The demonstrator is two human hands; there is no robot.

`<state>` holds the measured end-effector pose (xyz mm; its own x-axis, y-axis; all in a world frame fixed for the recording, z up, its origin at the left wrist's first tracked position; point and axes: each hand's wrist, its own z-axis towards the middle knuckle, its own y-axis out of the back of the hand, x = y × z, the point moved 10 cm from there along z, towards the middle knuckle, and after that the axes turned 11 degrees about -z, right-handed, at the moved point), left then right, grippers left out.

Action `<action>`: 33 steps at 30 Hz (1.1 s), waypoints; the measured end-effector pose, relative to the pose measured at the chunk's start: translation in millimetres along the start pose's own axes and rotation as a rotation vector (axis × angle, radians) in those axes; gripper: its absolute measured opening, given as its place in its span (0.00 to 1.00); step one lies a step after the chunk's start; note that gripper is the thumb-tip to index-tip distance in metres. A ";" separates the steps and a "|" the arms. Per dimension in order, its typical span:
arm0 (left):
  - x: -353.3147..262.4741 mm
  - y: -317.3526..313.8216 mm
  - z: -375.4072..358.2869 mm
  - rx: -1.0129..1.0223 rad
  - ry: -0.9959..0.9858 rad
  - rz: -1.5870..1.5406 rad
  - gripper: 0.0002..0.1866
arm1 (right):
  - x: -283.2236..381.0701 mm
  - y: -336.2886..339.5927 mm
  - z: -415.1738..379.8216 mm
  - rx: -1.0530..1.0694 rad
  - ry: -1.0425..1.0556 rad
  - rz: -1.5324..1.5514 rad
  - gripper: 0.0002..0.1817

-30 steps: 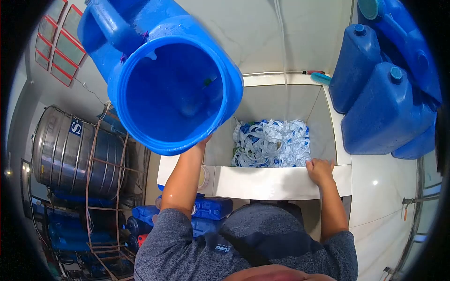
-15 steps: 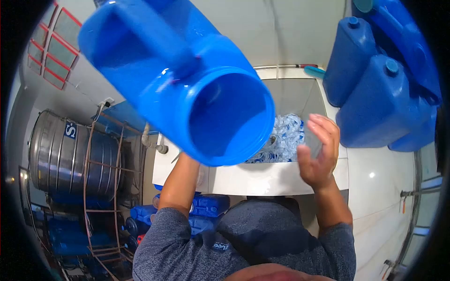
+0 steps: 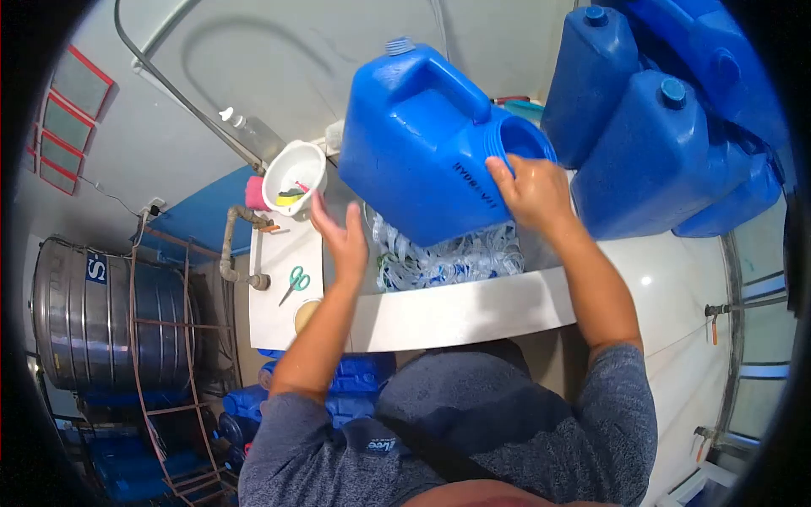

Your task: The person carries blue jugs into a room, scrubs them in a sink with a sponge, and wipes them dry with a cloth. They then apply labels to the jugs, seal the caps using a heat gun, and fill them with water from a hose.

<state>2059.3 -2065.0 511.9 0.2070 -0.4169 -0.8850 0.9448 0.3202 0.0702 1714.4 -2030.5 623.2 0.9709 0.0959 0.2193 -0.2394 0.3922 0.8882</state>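
A blue jug (image 3: 414,144) with a handle, a small threaded spout and a wide round mouth is over the sink, its mouth toward the right. My right hand (image 3: 534,193) grips the rim of that mouth. To the left of the jug, my left hand (image 3: 342,241) is raised with its fingers apart and holds nothing. Beneath the jug, the sink holds a heap of clear and blue plastic strips (image 3: 452,264).
Large blue containers (image 3: 650,160) stand at the right. On the white counter (image 3: 465,311) at the left are green-handled scissors (image 3: 296,283), a white bowl (image 3: 294,179) with a sponge and a pipe (image 3: 228,249). A steel tank (image 3: 106,317) is at far left.
The jug has moved away from the camera and turned, its mouth now to the right. My right hand has taken hold of its rim, and my left hand has come off it.
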 end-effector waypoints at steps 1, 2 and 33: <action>-56.3 -17.9 12.8 0.090 -0.222 0.030 0.43 | -2.8 0.7 5.6 -0.058 0.090 -0.003 0.29; -92.9 -32.3 21.6 0.128 -0.448 0.084 0.43 | -6.5 -2.0 10.1 -0.049 0.087 -0.006 0.29; 30.9 -252.4 12.7 0.806 0.284 0.739 0.26 | -42.9 -229.0 171.6 0.237 -0.122 0.075 0.20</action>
<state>1830.4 -2169.5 472.7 0.8149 -0.1113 -0.5688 0.5244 -0.2765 0.8053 1727.4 -2281.4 479.7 0.9465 0.0007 0.3226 -0.3184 0.1618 0.9340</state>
